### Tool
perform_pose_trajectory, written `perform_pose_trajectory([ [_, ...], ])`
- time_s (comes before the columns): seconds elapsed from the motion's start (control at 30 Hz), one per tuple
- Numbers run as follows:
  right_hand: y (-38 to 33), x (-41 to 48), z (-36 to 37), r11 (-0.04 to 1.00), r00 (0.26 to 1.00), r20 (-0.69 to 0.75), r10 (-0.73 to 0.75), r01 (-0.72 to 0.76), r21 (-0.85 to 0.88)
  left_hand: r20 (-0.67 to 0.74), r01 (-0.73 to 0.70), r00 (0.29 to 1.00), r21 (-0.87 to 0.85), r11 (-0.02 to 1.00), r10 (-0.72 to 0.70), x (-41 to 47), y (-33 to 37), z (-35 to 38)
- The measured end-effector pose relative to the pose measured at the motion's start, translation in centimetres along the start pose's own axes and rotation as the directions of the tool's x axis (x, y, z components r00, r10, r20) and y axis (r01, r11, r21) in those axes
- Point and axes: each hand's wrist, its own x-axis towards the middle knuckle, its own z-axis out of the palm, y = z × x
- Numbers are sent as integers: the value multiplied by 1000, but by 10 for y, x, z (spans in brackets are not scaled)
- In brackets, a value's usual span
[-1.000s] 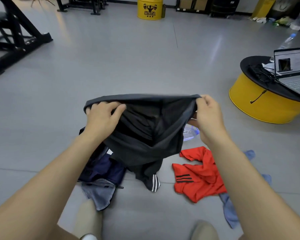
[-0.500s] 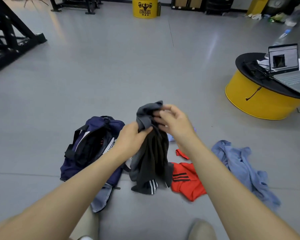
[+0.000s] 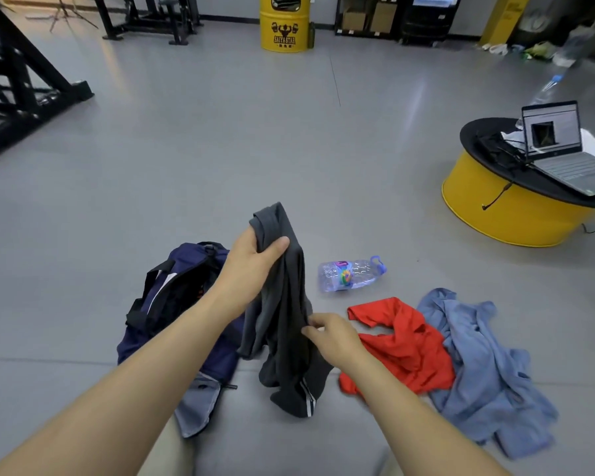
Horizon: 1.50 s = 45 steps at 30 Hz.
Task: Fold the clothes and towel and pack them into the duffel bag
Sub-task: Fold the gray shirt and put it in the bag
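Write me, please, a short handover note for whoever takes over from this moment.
Left hand grips the top of the dark grey garment, which hangs bunched; right hand pinches it lower down.
Navy duffel bag lies to its left; red shirt and blue cloth lie crumpled to the right.
Done: nothing visibly folded.
Left: fold all three, pack them.

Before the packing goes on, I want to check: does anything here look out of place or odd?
A clear plastic bottle lies on its side on the floor beyond the red shirt; it is not laundry. The red shirt and the blue cloth beside it lie crumpled, not yet folded.
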Motion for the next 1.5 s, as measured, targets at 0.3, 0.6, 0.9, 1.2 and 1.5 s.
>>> perform_pose_trajectory([
  [0.3,-72,3,-33,772,1000,-12,-1,8,636,27,38,990,890,455,-137,1,-34,-32],
  [0.6,-106,-5,-75,526,976,-171,-138,218,822,231,153,912,577,803,-339,-14,-65,-20],
  [0.9,-56,-32,-51,924,923,-59,-381,379,-50,121,400,916,-239,885,-382,14,-28,-17],
  [1.2,-72,-14,-55,694,981,-186,-64,177,698,247,212,946,25,977,-212,3,-30,-17],
  [1.5,-95,-15,-94,-53,991,-105,-86,101,993,-99,67,995,381,922,-32,-9,-35,-17],
])
